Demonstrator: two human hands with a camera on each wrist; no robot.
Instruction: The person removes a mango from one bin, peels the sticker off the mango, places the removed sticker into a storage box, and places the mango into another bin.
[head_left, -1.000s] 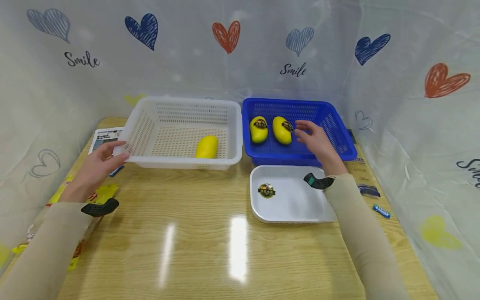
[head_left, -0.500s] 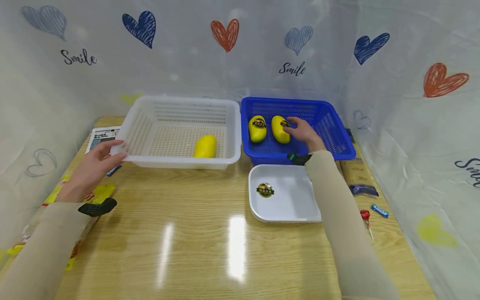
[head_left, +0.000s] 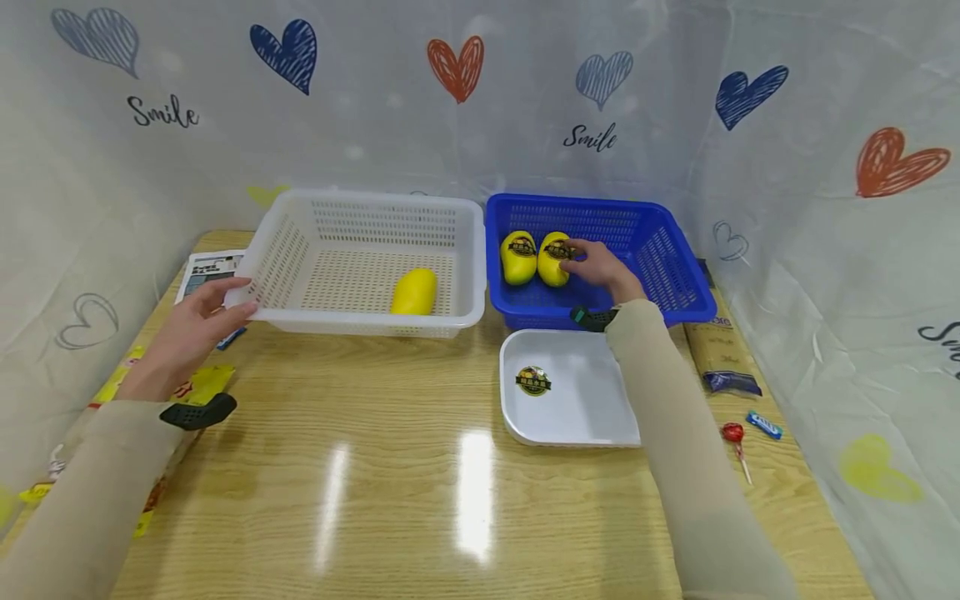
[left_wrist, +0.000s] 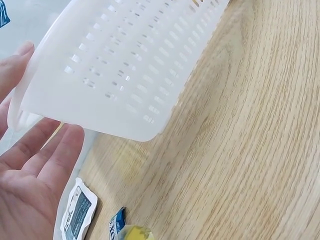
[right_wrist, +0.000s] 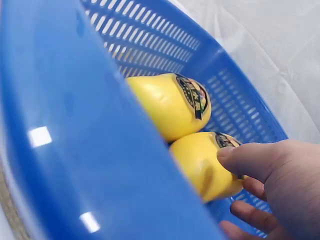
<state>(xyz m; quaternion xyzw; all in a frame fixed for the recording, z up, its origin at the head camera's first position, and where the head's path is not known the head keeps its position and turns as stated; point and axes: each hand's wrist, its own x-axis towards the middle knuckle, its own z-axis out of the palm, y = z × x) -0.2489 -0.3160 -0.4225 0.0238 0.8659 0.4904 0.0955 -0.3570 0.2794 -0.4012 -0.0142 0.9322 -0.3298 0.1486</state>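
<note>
At the near left corner of the white plastic basket [head_left: 360, 319], my left hand [head_left: 197, 329] holds the rim, thumb above and fingers below, as the left wrist view shows. One yellow mango [head_left: 414, 292] lies inside that basket. Two more sit side by side in the blue basket [head_left: 600, 315]: a left mango [head_left: 518, 258] and a right mango [head_left: 554, 260], both with dark round stickers. My right hand [head_left: 603, 271] reaches over the blue rim and touches the right mango's right side. In the right wrist view its thumb lies against the mango, with the other fingers loosely bent beside it.
A white tray [head_left: 570, 417] bearing a round sticker stands before the blue basket, partly under my right forearm. On the right lie a tan packet [head_left: 720, 358], a blue wrapped candy [head_left: 764, 425] and a red lollipop [head_left: 733, 432]. Yellow snack bags [head_left: 206, 386] lie by my left arm.
My right hand has moved left onto the right mango. That mango has shifted left until it meets its neighbour. The left hand keeps its place on the white basket.
</note>
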